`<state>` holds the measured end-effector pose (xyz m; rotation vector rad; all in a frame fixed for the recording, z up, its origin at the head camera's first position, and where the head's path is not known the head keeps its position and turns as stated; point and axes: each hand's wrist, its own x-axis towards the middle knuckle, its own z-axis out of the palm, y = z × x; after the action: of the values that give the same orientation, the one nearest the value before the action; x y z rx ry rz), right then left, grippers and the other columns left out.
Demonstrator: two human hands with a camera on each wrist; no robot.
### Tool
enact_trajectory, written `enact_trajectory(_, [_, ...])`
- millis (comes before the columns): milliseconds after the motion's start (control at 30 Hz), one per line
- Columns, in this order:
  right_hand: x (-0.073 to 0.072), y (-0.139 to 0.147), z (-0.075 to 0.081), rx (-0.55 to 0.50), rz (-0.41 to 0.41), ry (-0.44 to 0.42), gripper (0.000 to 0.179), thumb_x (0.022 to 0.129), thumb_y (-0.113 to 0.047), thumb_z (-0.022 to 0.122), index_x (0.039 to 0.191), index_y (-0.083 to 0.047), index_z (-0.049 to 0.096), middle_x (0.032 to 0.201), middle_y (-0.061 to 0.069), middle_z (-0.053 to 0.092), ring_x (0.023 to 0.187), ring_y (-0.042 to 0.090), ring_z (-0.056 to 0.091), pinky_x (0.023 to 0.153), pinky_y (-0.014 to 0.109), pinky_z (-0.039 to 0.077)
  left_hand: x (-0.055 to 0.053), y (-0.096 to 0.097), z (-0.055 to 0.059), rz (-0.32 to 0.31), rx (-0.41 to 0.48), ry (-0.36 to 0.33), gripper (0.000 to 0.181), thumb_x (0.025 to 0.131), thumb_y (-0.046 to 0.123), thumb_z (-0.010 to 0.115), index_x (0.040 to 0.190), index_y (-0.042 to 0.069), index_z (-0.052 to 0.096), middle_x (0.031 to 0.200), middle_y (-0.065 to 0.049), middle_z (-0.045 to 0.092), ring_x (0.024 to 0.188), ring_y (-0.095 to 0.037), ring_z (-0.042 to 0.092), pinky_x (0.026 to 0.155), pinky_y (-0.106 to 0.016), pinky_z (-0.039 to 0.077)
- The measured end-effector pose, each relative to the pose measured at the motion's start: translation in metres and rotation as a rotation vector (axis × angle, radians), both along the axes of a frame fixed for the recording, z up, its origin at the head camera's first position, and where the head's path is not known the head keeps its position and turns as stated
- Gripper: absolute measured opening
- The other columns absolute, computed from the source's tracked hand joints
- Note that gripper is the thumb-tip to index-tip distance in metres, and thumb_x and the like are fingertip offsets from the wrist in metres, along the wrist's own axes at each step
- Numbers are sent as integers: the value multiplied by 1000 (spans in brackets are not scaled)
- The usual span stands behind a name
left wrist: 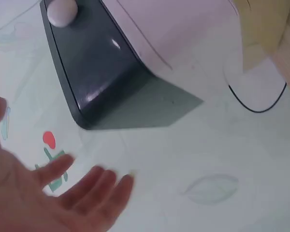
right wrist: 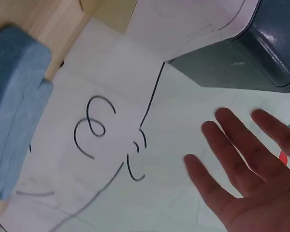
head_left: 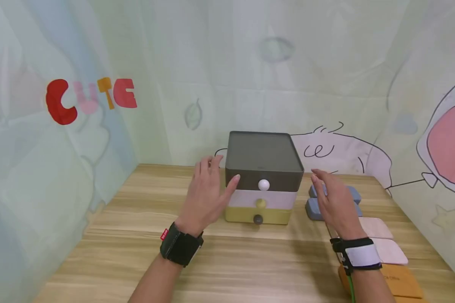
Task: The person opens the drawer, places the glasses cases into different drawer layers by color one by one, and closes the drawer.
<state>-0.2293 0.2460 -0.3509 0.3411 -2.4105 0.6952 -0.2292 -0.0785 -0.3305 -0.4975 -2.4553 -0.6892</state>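
Note:
A three-tier drawer box (head_left: pixel 264 152) stands on the table, with a dark grey top tier, a pale pink middle tier and a mustard yellow bottom tier. Each front carries a round knob: a white knob (head_left: pixel 263 184) on top, a yellow one in the middle, a dark one below. My left hand (head_left: pixel 206 195) is at the box's left side, fingers spread, its thumb overlapping the front corner in the head view. On the other side, my right hand (head_left: pixel 337 206) hovers with fingers extended and a gap to the box. Both palms face the box, and neither hand holds anything.
Right of the box lies a row of flat items: blue pieces (head_left: pixel 314 210), pale pink pieces (head_left: pixel 379 227) and an orange piece (head_left: pixel 403 280), partly behind my right hand and wrist. A printed cloth backdrop (head_left: pixel 220 63) encloses the wooden table (head_left: pixel 136 248) at the back and sides.

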Motion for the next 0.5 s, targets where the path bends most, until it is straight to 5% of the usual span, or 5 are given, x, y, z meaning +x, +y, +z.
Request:
enact_trajectory(267, [-10,-9,7,-118,89,167,33,107,-16,52,136,-4,61,129,18,68,113,36,69,94,55,55,0,31,-3,-59,10,291,35,94,23,67,119,1,56,118,-15,45,107,-29,44,90,-36,48])
enact_trajectory(500, [-12,-20,5,-122,114,134,28,102,-15,60,127,-5,68,120,16,73,105,34,73,87,53,58,3,52,-17,-107,-95,290,32,91,19,74,116,2,63,115,-12,51,104,-25,50,87,-31,51])
